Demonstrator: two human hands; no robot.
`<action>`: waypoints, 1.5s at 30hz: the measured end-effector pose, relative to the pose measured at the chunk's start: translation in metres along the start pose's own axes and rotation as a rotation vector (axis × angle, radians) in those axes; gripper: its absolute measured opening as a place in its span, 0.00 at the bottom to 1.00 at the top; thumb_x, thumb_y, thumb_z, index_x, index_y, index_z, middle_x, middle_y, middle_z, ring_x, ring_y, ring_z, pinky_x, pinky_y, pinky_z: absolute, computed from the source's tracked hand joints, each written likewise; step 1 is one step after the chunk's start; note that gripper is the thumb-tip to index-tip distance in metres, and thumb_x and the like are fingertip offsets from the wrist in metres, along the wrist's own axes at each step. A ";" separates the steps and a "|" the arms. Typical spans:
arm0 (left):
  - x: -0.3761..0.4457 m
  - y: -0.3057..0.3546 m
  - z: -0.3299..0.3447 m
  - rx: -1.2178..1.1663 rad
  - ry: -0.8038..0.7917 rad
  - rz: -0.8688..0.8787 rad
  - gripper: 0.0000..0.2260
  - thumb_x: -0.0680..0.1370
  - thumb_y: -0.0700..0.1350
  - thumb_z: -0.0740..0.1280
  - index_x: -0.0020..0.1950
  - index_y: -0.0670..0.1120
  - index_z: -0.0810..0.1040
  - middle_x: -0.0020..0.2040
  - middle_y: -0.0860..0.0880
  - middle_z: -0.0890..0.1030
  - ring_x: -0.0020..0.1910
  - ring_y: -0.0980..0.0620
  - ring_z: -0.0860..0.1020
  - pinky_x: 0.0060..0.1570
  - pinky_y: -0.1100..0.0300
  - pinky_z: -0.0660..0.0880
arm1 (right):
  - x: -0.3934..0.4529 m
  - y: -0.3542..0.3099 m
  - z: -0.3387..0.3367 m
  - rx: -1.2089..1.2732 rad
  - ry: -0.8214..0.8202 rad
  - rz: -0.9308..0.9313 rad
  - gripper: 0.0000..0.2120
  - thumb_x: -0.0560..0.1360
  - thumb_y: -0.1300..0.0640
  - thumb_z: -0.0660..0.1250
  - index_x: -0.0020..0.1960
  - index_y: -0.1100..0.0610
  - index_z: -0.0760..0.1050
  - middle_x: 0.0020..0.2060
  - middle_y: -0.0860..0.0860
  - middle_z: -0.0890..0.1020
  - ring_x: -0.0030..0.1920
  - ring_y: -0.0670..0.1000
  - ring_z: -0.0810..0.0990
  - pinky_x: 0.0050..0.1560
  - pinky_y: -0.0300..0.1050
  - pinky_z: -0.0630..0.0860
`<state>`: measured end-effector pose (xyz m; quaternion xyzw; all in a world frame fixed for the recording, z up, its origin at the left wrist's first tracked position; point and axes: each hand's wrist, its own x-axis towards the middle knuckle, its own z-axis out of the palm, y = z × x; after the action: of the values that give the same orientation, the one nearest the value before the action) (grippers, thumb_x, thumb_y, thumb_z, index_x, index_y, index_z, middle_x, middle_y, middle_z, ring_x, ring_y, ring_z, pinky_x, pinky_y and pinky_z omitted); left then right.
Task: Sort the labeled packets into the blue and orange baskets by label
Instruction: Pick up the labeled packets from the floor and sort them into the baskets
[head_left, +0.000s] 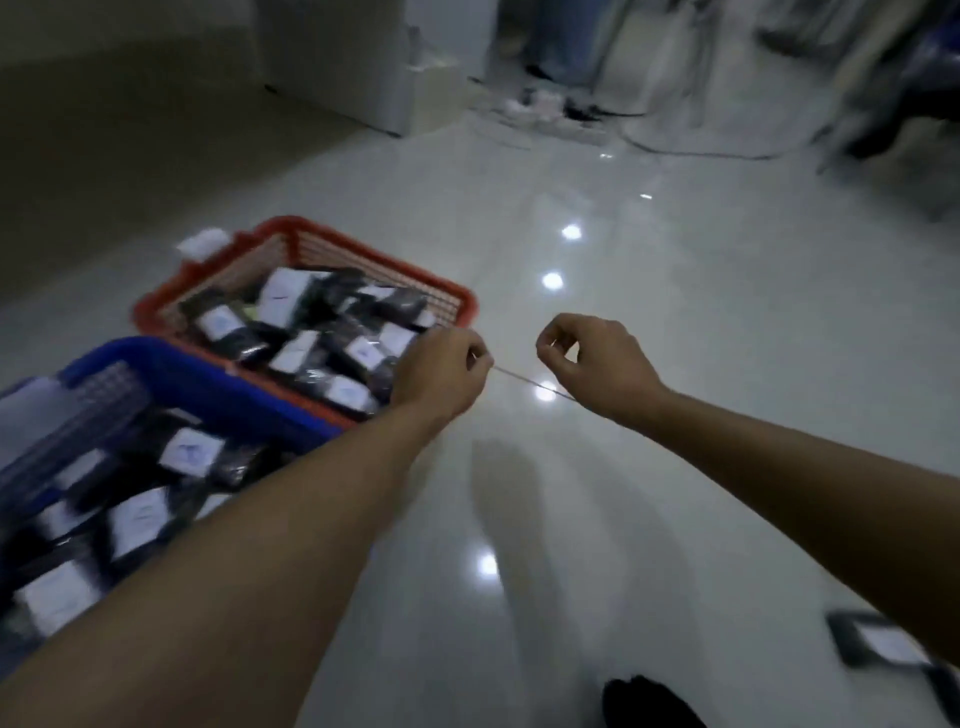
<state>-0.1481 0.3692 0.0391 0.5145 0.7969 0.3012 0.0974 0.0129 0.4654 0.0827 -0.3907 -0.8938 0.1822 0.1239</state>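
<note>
Glossy white floor (649, 467), dim room. Head view: orange basket (457, 296) and blue basket (171, 358) both stuffed with labeled packets (291, 332). Left hand (441, 369) and right hand (597, 364) each pinch a thin strand (524, 380) stretched between them. Sorting looks nearly done; next grab the stray packet (878, 642) bottom right

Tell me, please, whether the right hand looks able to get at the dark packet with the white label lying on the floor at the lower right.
Probably, but not at once: the right hand is pinching a thin strand shared with the left hand. The floor around the dark white-labelled packet looks bare.
</note>
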 end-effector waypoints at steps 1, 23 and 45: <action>0.005 0.019 0.014 0.015 -0.066 0.084 0.07 0.76 0.51 0.67 0.46 0.50 0.82 0.42 0.52 0.83 0.44 0.50 0.80 0.43 0.56 0.76 | -0.013 0.025 -0.014 -0.017 0.010 0.058 0.04 0.78 0.50 0.64 0.47 0.47 0.78 0.40 0.42 0.81 0.35 0.41 0.75 0.36 0.41 0.69; -0.094 0.288 0.244 0.267 -0.723 0.918 0.19 0.76 0.64 0.61 0.61 0.55 0.75 0.55 0.56 0.77 0.53 0.54 0.75 0.44 0.59 0.72 | -0.318 0.342 -0.103 0.074 0.310 0.798 0.10 0.74 0.53 0.71 0.54 0.49 0.78 0.49 0.45 0.80 0.40 0.40 0.72 0.43 0.41 0.69; -0.113 0.304 0.301 0.084 -0.823 0.656 0.32 0.70 0.57 0.73 0.68 0.46 0.66 0.65 0.45 0.72 0.54 0.47 0.76 0.49 0.57 0.73 | -0.365 0.356 -0.059 0.199 0.347 0.912 0.27 0.68 0.51 0.73 0.65 0.47 0.70 0.57 0.45 0.78 0.59 0.50 0.74 0.57 0.52 0.75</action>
<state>0.2743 0.4725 -0.0427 0.8161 0.5011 0.0568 0.2822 0.5092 0.4308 -0.0428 -0.7525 -0.5764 0.2347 0.2156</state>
